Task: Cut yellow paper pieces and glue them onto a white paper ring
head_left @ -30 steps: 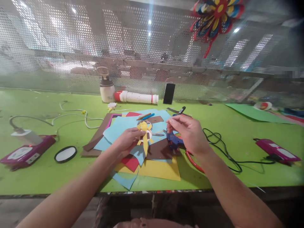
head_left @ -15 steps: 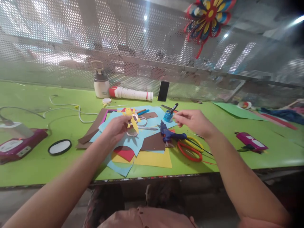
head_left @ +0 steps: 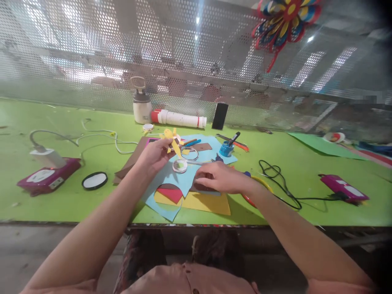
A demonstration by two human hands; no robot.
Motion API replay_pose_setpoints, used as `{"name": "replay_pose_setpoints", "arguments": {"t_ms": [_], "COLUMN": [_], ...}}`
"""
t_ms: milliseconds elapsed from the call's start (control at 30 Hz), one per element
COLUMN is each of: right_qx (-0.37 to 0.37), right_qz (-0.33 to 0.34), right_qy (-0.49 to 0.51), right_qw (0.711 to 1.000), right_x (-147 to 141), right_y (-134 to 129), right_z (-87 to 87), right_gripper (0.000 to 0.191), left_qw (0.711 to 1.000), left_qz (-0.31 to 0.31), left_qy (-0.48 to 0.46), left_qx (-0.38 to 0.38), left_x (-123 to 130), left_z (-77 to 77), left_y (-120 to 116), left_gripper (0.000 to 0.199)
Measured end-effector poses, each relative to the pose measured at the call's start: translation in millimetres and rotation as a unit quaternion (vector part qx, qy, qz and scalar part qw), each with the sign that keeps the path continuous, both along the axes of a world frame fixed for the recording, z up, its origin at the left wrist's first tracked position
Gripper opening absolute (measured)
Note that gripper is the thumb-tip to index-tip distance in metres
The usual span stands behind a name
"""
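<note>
My left hand [head_left: 155,154] is closed on a yellow paper cut-out figure [head_left: 175,143], pinching its left side above the craft papers. My right hand [head_left: 219,176] hovers low over a brown sheet, fingers loosely bent and apart, with nothing visible in them. Between the hands lies a small white ridged ring [head_left: 179,165] on light blue paper [head_left: 167,175]. My right hand mostly hides a blue glue gun [head_left: 218,158] and covers part of the scissors, whose yellow handle [head_left: 262,183] shows beyond the wrist. Behind the ring is a silver hoop [head_left: 190,153].
A blue tape roll [head_left: 226,149] holds a black pen. A phone [head_left: 220,116], a white tube [head_left: 180,119] and a spray bottle [head_left: 142,108] stand or lie at the back. Purple power sockets [head_left: 49,177] and a black-rimmed disc [head_left: 94,180] lie left; a black cord [head_left: 280,179] curls right.
My right hand has moved left and down from beside the blue tape roll to over the papers, now covering the glue gun. My left hand still holds the yellow figure. The view has shifted left.
</note>
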State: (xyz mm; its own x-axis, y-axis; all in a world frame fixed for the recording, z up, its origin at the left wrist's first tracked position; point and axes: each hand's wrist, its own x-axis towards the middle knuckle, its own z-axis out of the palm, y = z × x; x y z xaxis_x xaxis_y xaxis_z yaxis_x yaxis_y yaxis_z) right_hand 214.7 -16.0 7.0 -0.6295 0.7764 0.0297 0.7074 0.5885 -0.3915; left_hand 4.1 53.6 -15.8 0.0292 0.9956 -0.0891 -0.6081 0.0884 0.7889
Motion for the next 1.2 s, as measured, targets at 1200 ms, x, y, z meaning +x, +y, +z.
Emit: {"name": "replay_pose_setpoints", "arguments": {"t_ms": [1200], "right_qx": [0.033], "right_qz": [-0.07], "right_qy": [0.395], "right_qw": [0.916], "right_x": [29], "right_y": [7], "right_z": [24.2], "right_gripper": [0.05], "left_qw": [0.986], "left_qz": [-0.136], "left_qy": [0.092], "left_qx": [-0.001], "left_x": [20], "left_z": [-14.3], "left_y": [-22], "left_gripper": [0.003]}}
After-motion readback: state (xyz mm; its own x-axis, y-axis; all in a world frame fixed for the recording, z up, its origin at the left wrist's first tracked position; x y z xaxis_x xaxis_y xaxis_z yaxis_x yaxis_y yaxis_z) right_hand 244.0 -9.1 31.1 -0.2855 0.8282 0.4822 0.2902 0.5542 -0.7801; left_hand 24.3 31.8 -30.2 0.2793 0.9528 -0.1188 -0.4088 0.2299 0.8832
